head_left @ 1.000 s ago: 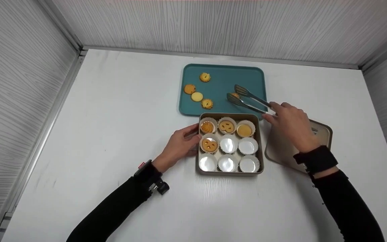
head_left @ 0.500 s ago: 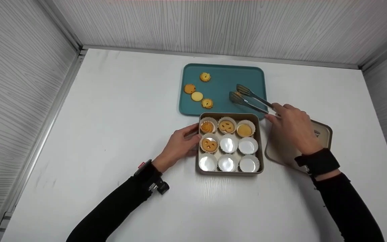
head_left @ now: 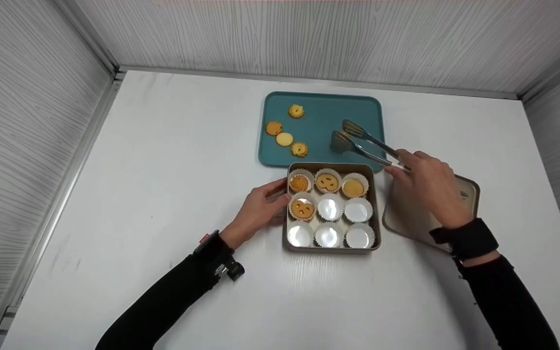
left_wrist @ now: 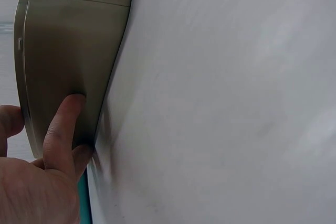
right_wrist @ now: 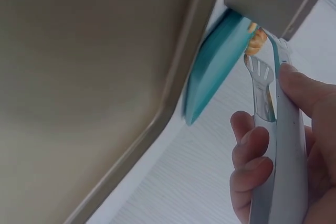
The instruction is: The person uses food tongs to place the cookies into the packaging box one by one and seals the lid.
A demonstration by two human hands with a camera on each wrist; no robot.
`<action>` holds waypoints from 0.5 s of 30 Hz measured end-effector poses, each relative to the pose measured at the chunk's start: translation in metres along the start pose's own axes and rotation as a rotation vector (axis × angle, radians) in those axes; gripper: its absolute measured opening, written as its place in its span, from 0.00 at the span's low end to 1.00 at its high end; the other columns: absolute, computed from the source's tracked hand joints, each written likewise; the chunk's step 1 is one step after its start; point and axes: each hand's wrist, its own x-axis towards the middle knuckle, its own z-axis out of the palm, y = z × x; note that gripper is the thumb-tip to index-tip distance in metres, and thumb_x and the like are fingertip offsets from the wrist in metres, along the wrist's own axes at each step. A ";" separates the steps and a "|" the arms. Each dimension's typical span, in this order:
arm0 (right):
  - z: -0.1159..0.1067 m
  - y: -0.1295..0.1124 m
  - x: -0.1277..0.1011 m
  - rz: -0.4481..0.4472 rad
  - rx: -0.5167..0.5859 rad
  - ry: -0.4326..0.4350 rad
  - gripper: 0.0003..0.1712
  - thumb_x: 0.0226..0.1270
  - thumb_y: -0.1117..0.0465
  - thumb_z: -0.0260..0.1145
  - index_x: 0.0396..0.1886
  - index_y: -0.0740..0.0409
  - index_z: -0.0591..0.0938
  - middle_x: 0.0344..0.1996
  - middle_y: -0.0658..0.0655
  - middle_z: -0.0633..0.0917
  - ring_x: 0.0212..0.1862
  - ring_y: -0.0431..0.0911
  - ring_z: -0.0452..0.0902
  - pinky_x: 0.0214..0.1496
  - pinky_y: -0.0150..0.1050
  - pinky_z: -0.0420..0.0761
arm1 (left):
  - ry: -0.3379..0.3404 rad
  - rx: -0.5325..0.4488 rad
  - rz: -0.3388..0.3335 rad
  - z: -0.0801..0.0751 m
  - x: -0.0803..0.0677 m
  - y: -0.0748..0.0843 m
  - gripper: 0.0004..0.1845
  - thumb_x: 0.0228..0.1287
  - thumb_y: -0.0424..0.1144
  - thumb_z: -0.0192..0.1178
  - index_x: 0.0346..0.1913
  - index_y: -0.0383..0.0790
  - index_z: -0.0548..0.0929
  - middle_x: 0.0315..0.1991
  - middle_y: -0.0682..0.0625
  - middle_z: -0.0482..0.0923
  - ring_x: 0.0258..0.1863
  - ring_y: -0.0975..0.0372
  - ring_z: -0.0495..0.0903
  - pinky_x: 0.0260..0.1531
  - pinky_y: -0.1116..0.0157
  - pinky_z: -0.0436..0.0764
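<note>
My left hand [head_left: 259,210] rests against the left wall of a square metal tin [head_left: 331,250], fingers touching its side and rim in the left wrist view. White paper cups [head_left: 358,211] stand in rows inside; the far row and the middle row's left cup hold cookies [head_left: 328,183]. My right hand [head_left: 433,187] grips a pair of serving tongs [head_left: 342,142] by the handle. Between the tong heads, over the right part of the teal tray [head_left: 321,103], is a golden cookie [right_wrist: 255,42], mostly hidden in the head view.
Several cookies [head_left: 284,139] lie on the tray's left half. The tin's lid [head_left: 409,214] lies right of the tin, under my right forearm and hand. Wood-grain panels [head_left: 309,39] wall the white table [head_left: 187,146] at the back and both sides.
My right hand has drawn slightly right and toward me. The tong heads have shifted a little right, with the cookie between them. My left hand stays against the tin.
</note>
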 end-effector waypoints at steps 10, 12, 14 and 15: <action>-0.018 -0.015 -0.028 -0.159 -0.015 0.150 0.25 0.66 0.52 0.77 0.58 0.58 0.85 0.27 0.57 0.83 0.21 0.45 0.71 0.18 0.37 0.65 | 0.007 0.009 0.008 -0.001 0.000 0.000 0.30 0.76 0.38 0.60 0.76 0.34 0.69 0.73 0.41 0.70 0.70 0.53 0.74 0.69 0.62 0.73; -0.021 -0.017 -0.035 -0.187 -0.027 0.178 0.25 0.64 0.52 0.78 0.58 0.57 0.86 0.27 0.56 0.83 0.21 0.44 0.71 0.18 0.36 0.65 | 0.003 0.004 0.008 -0.001 0.000 -0.001 0.30 0.76 0.38 0.60 0.76 0.34 0.68 0.74 0.41 0.70 0.70 0.54 0.74 0.69 0.62 0.73; -0.022 -0.019 -0.042 -0.211 -0.025 0.194 0.26 0.61 0.54 0.80 0.58 0.57 0.86 0.26 0.55 0.82 0.20 0.43 0.71 0.18 0.36 0.66 | 0.003 0.007 0.009 0.000 0.001 -0.002 0.30 0.76 0.38 0.60 0.76 0.34 0.69 0.74 0.41 0.70 0.70 0.54 0.73 0.69 0.63 0.73; -0.023 -0.019 -0.046 -0.218 -0.012 0.195 0.27 0.60 0.54 0.81 0.58 0.58 0.87 0.25 0.55 0.82 0.21 0.42 0.72 0.18 0.36 0.67 | 0.004 0.009 0.008 0.000 0.001 -0.002 0.30 0.76 0.38 0.60 0.76 0.34 0.69 0.74 0.41 0.70 0.70 0.54 0.73 0.69 0.63 0.73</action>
